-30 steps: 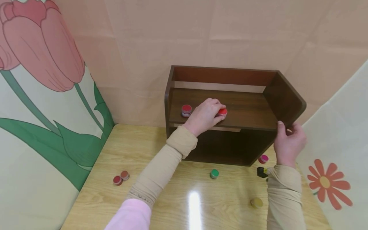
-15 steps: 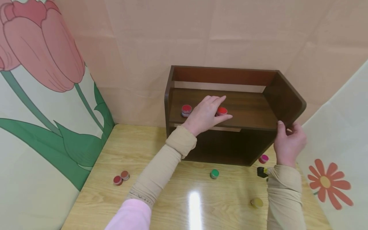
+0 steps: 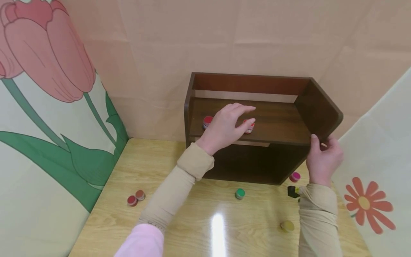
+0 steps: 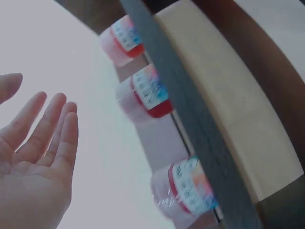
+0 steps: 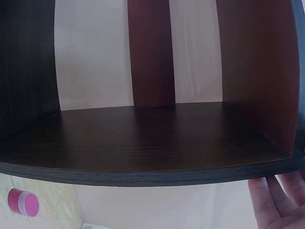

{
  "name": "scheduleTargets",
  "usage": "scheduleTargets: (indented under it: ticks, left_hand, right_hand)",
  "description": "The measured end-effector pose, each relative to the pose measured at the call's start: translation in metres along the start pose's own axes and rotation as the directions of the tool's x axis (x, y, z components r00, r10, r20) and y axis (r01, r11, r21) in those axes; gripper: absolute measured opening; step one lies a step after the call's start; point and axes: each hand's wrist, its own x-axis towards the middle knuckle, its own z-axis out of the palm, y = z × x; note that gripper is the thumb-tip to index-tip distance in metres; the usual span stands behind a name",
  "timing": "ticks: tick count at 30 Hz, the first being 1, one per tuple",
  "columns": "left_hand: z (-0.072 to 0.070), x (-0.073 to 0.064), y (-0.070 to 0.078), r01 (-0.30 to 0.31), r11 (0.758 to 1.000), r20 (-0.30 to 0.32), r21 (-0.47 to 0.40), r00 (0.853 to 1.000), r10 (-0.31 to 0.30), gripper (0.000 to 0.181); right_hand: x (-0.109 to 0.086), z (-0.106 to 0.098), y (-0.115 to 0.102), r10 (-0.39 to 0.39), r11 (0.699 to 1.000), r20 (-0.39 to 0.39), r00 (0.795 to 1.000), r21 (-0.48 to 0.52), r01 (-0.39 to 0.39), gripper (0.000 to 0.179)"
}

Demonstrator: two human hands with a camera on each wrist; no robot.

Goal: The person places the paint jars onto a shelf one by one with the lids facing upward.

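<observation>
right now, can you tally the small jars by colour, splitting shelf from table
red jars on the dark brown shelf: 3
reddish jars on the table: 2
green jar on the table: 1
magenta jar on the table: 1
yellow jar on the table: 1
total: 8, leaving out an unclear black item

Staged tabletop setup was indicated — wood-grain table [image 3: 260, 228] was walled in by creased peach backdrop [image 3: 160, 53] and flower-printed side panels [image 3: 45, 132] — wider room couldn't be identified.
</observation>
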Motion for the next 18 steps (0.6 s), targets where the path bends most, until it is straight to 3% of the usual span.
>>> scheduleTargets:
  ticks: [4,9,18]
  left_hand:
    - [-0.013,-0.01,0.001,-0.042,0.998,-0.108,-0.043,0.993,0.037,0.033]
    - [-0.034,-0.024,-0.004,-0.088,0.995,-0.235,-0.047,0.969,0.075,0.029]
    - [-0.075,-0.057,-0.015,-0.119,0.992,-0.43,-0.043,0.898,0.089,0.021]
  right_hand:
    - [0.001,0.0,0.0,0.005,1.0,0.003,1.0,0.0,-0.005,0.041]
    - [0.002,0.001,0.0,0.005,1.0,0.004,1.0,0.002,-0.005,0.041]
    - [0.002,-0.001,0.002,-0.001,1.0,-0.005,1.0,0.02,0.001,0.037]
